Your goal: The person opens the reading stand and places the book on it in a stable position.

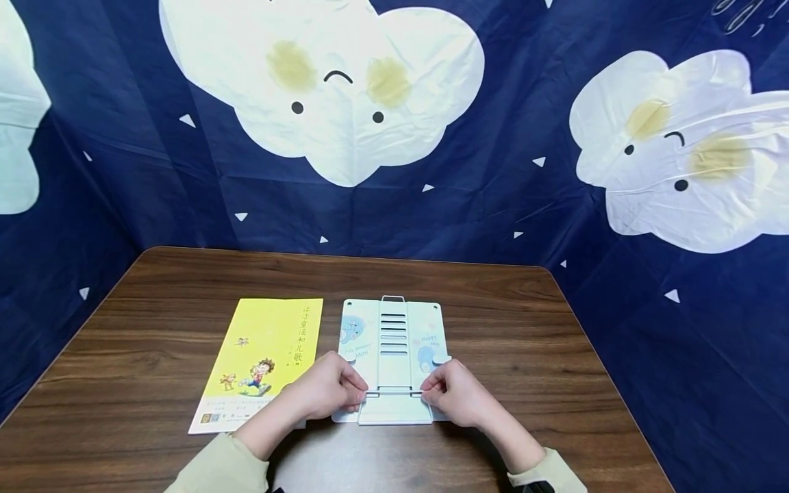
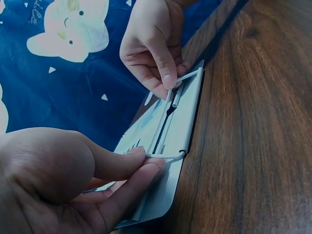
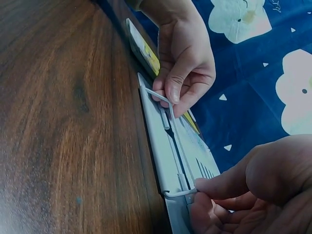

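Observation:
A pale blue book stand (image 1: 394,371) with slots and cartoon prints lies flat on the table. My left hand (image 1: 325,387) pinches one end of the stand's thin white wire bracket (image 1: 394,393) between thumb and fingers. At the other end, my right hand (image 1: 457,394) pinches the same bracket. Both wrist views show the bracket (image 3: 178,136) lifted a little off the panel, its ends hinged near the stand's front edge. Two small clips, one of them the right clip (image 1: 441,359), sit beside the hands. My fingers cover parts of the lower panel.
Left of the stand, a yellow children's book (image 1: 265,352) lies on the brown wooden table (image 1: 524,329), partly behind my left hand and forearm. A dark blue cloth (image 1: 505,198) with white clouds hangs behind the table and at its sides.

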A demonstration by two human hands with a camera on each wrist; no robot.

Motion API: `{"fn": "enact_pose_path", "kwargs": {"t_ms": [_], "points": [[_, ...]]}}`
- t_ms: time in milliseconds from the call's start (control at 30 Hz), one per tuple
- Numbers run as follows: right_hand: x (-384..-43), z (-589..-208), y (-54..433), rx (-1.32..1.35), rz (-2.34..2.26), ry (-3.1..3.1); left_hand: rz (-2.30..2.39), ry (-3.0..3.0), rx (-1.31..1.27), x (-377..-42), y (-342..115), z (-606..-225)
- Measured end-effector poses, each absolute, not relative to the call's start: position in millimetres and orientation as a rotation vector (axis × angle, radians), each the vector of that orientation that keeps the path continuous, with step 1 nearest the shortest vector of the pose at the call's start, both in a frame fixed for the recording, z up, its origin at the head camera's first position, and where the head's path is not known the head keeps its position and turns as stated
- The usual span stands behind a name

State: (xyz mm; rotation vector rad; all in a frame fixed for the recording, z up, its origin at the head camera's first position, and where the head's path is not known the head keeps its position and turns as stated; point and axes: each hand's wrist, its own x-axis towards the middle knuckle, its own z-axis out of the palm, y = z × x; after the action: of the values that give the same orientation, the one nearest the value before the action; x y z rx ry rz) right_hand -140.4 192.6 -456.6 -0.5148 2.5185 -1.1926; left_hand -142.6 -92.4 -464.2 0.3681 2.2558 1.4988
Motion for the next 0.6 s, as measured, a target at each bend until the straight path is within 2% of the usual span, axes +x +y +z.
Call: {"fn": "enact_pose_path", "kwargs": {"t_ms": [600], "points": [[-143.9,-459.5,192.6,-0.544,-1.210,2.457,1.439,2.342,0.366,-141.2,-89.2,-463.7]]}}
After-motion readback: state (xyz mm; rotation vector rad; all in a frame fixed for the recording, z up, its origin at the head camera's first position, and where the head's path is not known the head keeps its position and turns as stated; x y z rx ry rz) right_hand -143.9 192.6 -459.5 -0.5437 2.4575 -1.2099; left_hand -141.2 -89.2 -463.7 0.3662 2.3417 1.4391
